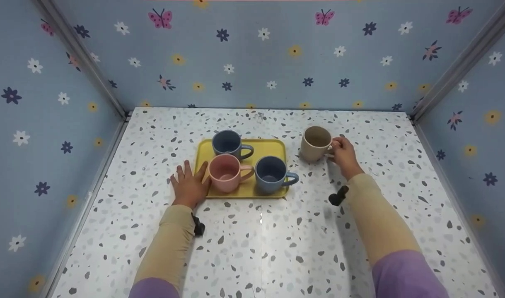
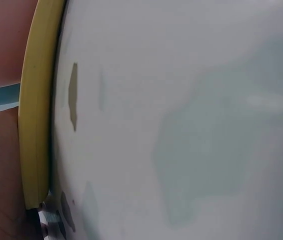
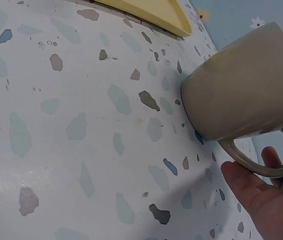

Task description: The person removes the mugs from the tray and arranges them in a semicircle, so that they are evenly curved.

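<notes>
One beige mug (image 1: 312, 151): we're seeing it right of the yellow tray (image 1: 269, 148).
Right grip (image 1: 345, 157): holding the mug's handle (image 3: 261, 170).
Left grip (image 1: 190, 188): spreading wide at tray edge.
Mug step: likely taking hold; next move needing steadiness.

blue flowered walls (image 1: 260, 54), grey corner posts (image 1: 85, 60), speckled white tabletop (image 1: 244, 248)

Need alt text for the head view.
A person's right hand holds a beige mug by its handle, right of a yellow tray. On the tray are two blue mugs and a pink mug; the left hand lies spread at the tray's left edge.
</notes>
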### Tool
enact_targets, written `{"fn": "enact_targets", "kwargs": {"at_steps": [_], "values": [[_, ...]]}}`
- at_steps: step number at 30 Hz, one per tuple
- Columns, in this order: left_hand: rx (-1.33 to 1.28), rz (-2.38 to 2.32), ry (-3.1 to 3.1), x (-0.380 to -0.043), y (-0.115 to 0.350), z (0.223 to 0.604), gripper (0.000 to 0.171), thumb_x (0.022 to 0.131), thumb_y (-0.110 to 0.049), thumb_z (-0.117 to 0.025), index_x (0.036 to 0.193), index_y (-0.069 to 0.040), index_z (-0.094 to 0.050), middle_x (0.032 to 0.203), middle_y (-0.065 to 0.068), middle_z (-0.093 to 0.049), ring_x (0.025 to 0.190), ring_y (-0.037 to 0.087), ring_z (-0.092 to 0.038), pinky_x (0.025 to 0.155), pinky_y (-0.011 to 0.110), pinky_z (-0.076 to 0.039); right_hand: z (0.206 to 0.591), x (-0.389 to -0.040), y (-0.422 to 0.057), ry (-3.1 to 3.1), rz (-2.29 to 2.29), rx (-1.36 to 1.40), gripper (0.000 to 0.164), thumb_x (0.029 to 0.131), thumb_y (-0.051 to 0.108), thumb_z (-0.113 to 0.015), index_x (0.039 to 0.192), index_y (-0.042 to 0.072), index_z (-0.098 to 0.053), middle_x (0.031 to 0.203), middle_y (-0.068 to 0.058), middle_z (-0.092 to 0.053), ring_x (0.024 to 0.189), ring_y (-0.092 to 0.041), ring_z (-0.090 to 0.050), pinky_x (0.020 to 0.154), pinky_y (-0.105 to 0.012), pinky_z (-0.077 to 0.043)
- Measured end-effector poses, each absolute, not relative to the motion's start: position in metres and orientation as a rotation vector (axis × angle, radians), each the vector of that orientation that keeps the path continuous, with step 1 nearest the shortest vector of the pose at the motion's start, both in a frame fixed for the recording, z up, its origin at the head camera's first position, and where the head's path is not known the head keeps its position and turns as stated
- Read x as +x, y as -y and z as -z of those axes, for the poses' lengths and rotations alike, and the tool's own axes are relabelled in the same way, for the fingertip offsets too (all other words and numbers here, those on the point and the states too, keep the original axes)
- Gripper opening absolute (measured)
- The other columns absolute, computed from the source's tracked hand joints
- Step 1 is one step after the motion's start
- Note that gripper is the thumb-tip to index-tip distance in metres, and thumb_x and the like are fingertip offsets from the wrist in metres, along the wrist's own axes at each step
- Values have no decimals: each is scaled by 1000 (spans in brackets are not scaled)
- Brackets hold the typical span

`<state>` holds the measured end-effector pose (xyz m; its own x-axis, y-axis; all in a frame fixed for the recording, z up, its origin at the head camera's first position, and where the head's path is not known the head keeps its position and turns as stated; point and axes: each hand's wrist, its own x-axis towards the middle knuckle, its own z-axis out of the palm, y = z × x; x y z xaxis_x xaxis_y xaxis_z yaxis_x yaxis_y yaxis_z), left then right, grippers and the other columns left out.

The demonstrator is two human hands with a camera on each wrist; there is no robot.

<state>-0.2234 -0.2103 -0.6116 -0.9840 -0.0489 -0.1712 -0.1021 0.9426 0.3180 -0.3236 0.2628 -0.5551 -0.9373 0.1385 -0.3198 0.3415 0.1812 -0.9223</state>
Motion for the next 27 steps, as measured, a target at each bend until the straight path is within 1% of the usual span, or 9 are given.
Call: {"fn": "enact_targets", "kwargs": {"at_steps": [5,10,12,14,16,18,22,25,27], "values": [[-117,-496,-2955,-222,210,608,62,105,-53,-36,162,-32,-22,165,30,-1,149,55,2,114,75,0,553,-324,-263,-2304,1794,499,38,111,27,-38,145,9,-43,141,-10,-46,131,-25,-49,108,-40,-46],[-116,-506,-2963,-220,209,607,62,105,-52,-37,162,-31,-24,165,31,-2,149,55,1,114,75,0,547,-319,-262,-2397,1719,510,44,111,28,-37,153,13,-37,157,-9,-38,141,-24,-41,113,-40,-40],[-108,-512,-2969,-221,209,607,62,105,-52,-37,162,-31,-24,165,31,-2,149,56,0,113,76,-1,542,-316,-260,-2476,1724,494,47,110,29,-39,155,13,-34,161,-9,-33,147,-26,-34,117,-41,-35],[-100,-504,-2978,-221,208,607,61,105,-52,-38,162,-31,-26,165,31,-4,149,56,-1,113,76,-2,538,-311,-258,-2579,1743,468,49,110,30,-41,155,13,-34,161,-9,-33,150,-26,-28,120,-41,-29],[-94,-493,-2986,-221,208,606,61,105,-51,-39,161,-30,-27,164,32,-5,149,57,-2,113,77,-4,534,-305,-254,-2704,1782,405,48,109,30,-44,152,10,-37,160,-11,-35,151,-27,-25,122,-42,-25],[-97,-480,-2988,-221,208,606,61,105,-51,-39,161,-30,-27,164,33,-5,149,57,-3,113,76,-5,531,-299,-247,-2825,1824,300,46,108,29,-47,148,7,-42,156,-12,-40,149,-28,-29,121,-43,-26],[-99,-488,-2973,-221,209,608,62,105,-52,-38,162,-30,-26,164,32,-3,149,57,-1,113,76,-3,528,-287,-231,-2927,1952,39,38,107,23,-52,139,3,-51,145,-13,-49,142,-28,-39,116,-46,-35],[-102,-485,-2963,-223,210,609,62,105,-54,-36,162,-31,-24,165,31,-1,149,56,1,113,76,-1,529,-276,-218,-2895,2049,-117,32,106,17,-53,134,1,-56,137,-13,-55,135,-25,-47,112,-43,-40],[-107,-488,-2964,-225,210,609,62,105,-54,-35,162,-32,-24,165,31,0,149,56,2,113,75,0,531,-268,-209,-2855,2086,-169,30,106,16,-54,131,1,-57,134,-12,-57,130,-22,-51,110,-40,-41]]}}
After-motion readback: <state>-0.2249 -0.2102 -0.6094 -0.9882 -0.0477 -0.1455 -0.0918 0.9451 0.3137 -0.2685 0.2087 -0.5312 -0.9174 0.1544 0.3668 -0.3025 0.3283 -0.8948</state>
